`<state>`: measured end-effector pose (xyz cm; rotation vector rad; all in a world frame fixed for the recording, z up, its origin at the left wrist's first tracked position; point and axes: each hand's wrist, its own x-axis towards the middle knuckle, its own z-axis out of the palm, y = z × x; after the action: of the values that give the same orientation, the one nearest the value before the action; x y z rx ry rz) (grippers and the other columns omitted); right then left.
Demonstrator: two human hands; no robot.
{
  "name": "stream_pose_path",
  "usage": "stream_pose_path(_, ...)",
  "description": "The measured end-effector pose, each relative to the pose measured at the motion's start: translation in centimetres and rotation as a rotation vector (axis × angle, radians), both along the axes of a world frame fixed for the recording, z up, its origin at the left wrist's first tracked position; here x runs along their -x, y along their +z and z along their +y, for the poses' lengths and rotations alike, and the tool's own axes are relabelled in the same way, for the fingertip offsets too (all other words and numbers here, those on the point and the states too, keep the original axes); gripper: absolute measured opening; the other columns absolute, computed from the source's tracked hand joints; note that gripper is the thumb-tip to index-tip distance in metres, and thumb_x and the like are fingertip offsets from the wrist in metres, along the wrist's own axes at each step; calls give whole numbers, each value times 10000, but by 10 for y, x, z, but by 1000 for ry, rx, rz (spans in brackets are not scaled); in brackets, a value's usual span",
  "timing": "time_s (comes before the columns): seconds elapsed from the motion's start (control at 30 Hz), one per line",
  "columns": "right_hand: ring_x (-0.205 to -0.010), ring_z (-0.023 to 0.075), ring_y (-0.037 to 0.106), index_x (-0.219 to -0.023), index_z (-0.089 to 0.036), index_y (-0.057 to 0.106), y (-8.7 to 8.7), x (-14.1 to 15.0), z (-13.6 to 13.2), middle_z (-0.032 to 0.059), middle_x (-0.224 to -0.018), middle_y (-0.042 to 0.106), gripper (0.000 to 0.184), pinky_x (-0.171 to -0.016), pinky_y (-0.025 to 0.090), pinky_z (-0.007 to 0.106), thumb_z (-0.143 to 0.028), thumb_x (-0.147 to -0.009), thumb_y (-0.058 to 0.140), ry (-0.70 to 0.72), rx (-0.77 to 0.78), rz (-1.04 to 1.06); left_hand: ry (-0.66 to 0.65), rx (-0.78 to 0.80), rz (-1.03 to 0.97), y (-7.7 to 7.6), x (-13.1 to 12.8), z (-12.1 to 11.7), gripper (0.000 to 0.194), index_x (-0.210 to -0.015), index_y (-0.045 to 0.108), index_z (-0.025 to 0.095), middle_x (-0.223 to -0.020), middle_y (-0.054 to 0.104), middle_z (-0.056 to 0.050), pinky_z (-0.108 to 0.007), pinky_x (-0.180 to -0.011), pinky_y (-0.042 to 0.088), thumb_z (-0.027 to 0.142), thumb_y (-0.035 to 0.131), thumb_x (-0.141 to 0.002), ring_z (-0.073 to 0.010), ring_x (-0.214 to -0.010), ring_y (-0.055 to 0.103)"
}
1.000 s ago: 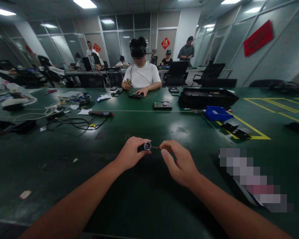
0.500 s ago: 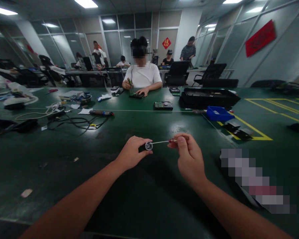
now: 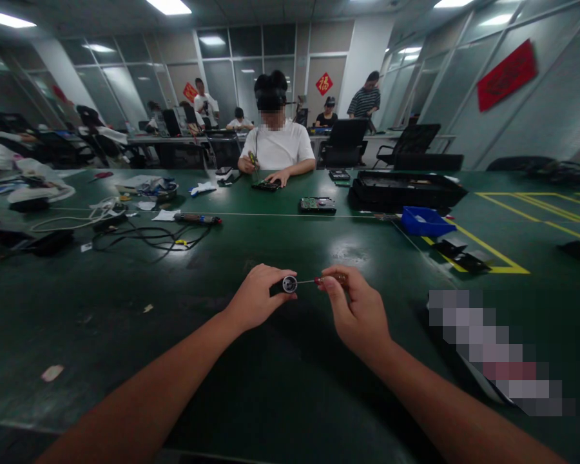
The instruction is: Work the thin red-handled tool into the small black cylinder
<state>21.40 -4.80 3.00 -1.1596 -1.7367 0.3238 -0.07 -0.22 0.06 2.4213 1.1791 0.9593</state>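
My left hand (image 3: pixel 255 295) is closed, thumb and fingers gripping a small round part (image 3: pixel 290 284) with a silvery rim and a dark hollow inside. Its open face points toward me and slightly right. In my right hand (image 3: pixel 360 306) is a screwdriver (image 3: pixel 336 280) with a brownish see-through handle and a red collar. The thin metal shaft points left, and its tip meets the round part at the rim or inside it; which one, I cannot tell. Both hands are held above the green table (image 3: pixel 212 393).
Across the table a person in a white shirt (image 3: pixel 283 145) works on a small device. A hard drive (image 3: pixel 318 204), a black tray (image 3: pixel 406 189) and a blue bin (image 3: pixel 425 220) lie beyond my hands. Black cables (image 3: pixel 145 238) and a pen-like tool (image 3: pixel 198 219) are at left.
My right hand has moved left with the screwdriver, and less of the shaft shows between it and the round part. The left hand has stayed nearly still.
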Motion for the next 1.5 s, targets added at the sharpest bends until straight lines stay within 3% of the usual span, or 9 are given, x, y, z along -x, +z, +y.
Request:
stream_pose_path(0.13, -659, 172, 673, -831, -219, 636, 2, -3, -1, 19, -763, 711, 196, -600, 487, 286, -400, -904, 660, -23, -53, -117, -1, 1, -4, -2, 1, 1, 364, -1210, 654, 241, -1155, 727, -32, -417, -946, 444, 329, 741, -867, -239, -1058, 634)
stream_pose_path(0.3, -769, 177, 692, -1101, -191, 599, 3, -3, -2, 52, -891, 722, 176, -696, 514, 301, -270, -980, 498, 71, -73, -148, -4, -15, -8, -3, 1, 4, 365, -1195, 661, 247, -1134, 733, -28, -423, -942, 442, 320, 760, -851, -240, -1040, 642)
stream_pose_path(0.5, -782, 185, 674, -1024, -227, 615, 3, -3, -1, 38, -889, 702, 148, -706, 496, 318, -279, -996, 479, 135, -56, -168, -2, -3, 9, -2, 2, 3, 365, -1205, 659, 246, -1145, 729, -29, -423, -942, 446, 320, 749, -860, -238, -1045, 638)
stream_pose_path(0.63, -869, 209, 698, -1235, -230, 533, -3, -1, -1, 49, -944, 709, 251, -770, 527, 348, -280, -994, 484, 106, 25, 45, 8, 10, 5, -1, 1, 3, 367, -1210, 656, 248, -1128, 727, -32, -417, -930, 456, 318, 746, -861, -239, -1037, 637)
stream_pose_path(0.8, -831, 205, 694, -1036, -213, 627, -8, 2, 7, 54, -898, 713, 227, -775, 550, 362, -403, -988, 512, 80, 180, 343, -3, -8, -14, -2, 2, 3, 384, -1211, 657, 243, -1142, 725, -29, -410, -942, 448, 309, 763, -847, -233, -1048, 632)
stream_pose_path(0.97, -772, 188, 682, -1001, -217, 617, -9, 1, 12, 35, -866, 694, 250, -756, 554, 364, -441, -990, 505, 54, 210, 539, 6, -15, -13, -1, 3, 3, 395, -1222, 650, 238, -1144, 722, -28, -412, -930, 448, 323, 759, -852, -232, -1044, 627)
stream_pose_path(1.17, -812, 182, 675, -1042, -234, 611, -7, 1, 5, 31, -882, 694, 192, -766, 541, 342, -383, -1004, 495, 28, 97, 356, 9, -20, -23, -1, 1, 3, 389, -1215, 655, 243, -1127, 726, -29, -416, -934, 450, 332, 758, -851, -235, -1039, 634)
stream_pose_path(1.5, -812, 190, 728, -1082, -224, 628, -3, 1, 3, 37, -883, 747, 193, -715, 546, 309, -361, -988, 528, 25, 58, 134, 12, -28, -14, 0, 1, 1, 376, -1206, 659, 245, -1128, 730, -28, -412, -932, 449, 325, 758, -852, -236, -1034, 640)
